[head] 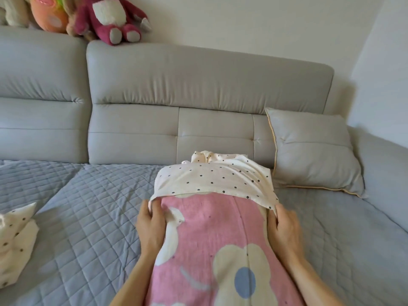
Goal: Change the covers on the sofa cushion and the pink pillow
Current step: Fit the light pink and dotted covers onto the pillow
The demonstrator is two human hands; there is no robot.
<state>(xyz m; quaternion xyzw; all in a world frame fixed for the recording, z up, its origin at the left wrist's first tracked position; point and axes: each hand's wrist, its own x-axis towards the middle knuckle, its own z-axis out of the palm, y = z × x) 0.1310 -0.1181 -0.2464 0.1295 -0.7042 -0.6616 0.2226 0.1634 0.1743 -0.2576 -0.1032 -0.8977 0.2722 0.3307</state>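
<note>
Pink pillow (pixel 220 239) lengthwise, away from viewer

No text, label, brand, number or sign can be read anywhere in the view.
</note>
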